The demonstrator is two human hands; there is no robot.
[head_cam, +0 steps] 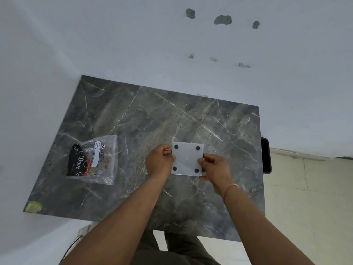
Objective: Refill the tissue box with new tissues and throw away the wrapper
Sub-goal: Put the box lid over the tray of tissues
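Observation:
A white square tissue box [186, 159] is turned bottom-up, showing black round feet at its corners, over the middle of the dark marble table [133, 119]. My left hand [159, 161] grips its left edge and my right hand [214, 166] grips its right edge. To the left lies a clear plastic tissue pack [93, 159] with a black and red print, apart from both hands. I cannot tell whether the pack holds tissues.
White walls close the table in at the back and left. A black object [266, 154] stands past the table's right edge, above a light tiled floor [305, 197]. A yellowish tape patch [34, 205] marks the front left corner.

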